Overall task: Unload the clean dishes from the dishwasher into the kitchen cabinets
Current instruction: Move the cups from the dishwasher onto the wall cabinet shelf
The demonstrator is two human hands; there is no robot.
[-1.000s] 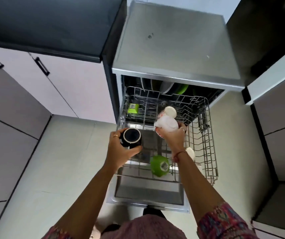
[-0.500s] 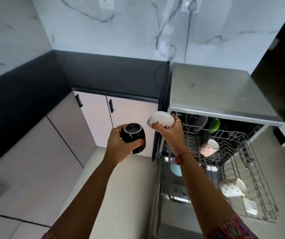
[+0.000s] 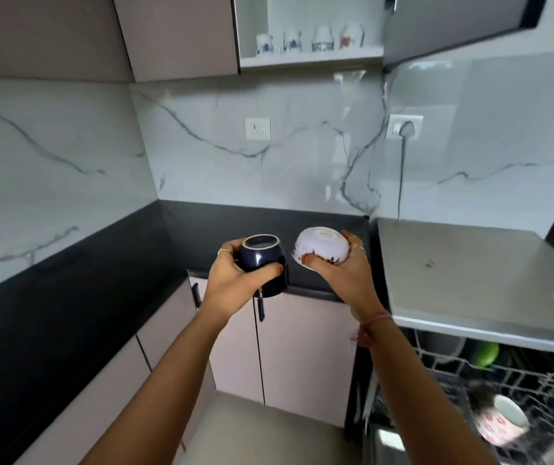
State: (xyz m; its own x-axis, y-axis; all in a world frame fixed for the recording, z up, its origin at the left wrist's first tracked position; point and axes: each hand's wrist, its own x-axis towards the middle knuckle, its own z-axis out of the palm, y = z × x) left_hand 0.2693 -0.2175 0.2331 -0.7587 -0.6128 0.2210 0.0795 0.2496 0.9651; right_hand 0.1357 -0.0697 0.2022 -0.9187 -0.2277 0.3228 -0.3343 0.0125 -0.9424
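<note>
My left hand (image 3: 235,283) grips a dark blue cup (image 3: 263,263), held base-up over the edge of the black countertop (image 3: 101,270). Beside it, my right hand (image 3: 342,276) holds a white bowl (image 3: 320,248) with a dark floral pattern, also base-up. Both are held at the same height, close together but apart. The pulled-out dishwasher rack (image 3: 517,380) is at the lower right, with a white and red patterned cup (image 3: 500,422) and something green (image 3: 486,354) in it. High up, an open wall cabinet (image 3: 312,60) shows several small white cups on its shelf.
The cabinet's lifted door (image 3: 453,25) juts out at the upper right. The dishwasher's grey top (image 3: 470,273) sits right of the black counter. Base cabinet doors (image 3: 302,347) with black handles stand below my hands. A plug and cord (image 3: 403,135) hang on the marble backsplash.
My view has swung up from the dishwasher to the wall and the open upper cabinet. Both hands have lifted the cup and the bowl higher and away from the rack.
</note>
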